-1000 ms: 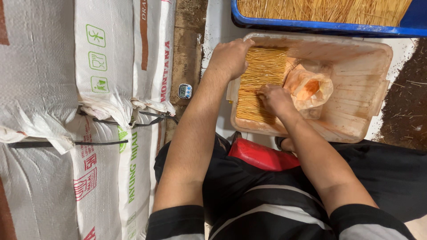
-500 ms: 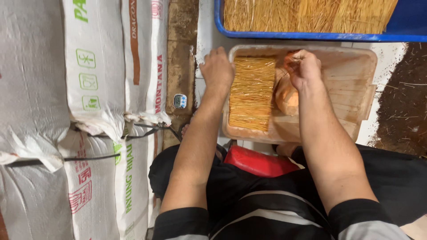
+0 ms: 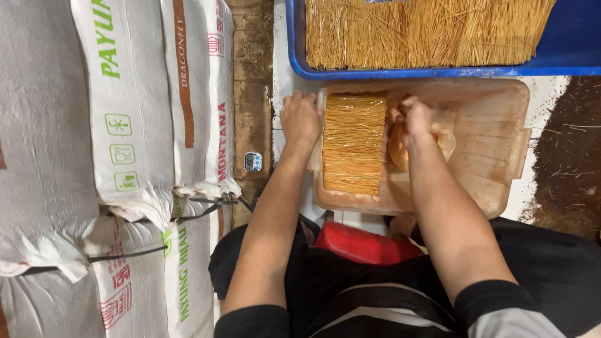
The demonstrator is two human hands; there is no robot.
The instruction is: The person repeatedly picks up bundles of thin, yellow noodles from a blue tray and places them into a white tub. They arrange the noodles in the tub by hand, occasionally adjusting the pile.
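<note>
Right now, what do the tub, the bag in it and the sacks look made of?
Tub: likely plastic, translucent, stained orange, with a moulded rim. Bag under the right hand: thin clear plastic film, crinkled. Sacks: woven plastic, matte white, judging by their fine weave.

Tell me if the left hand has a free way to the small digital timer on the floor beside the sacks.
Probably yes. The left hand rests on the tub's left rim, and the timer lies just to its left on the floor with nothing between them; the sacks stand further left.
</note>
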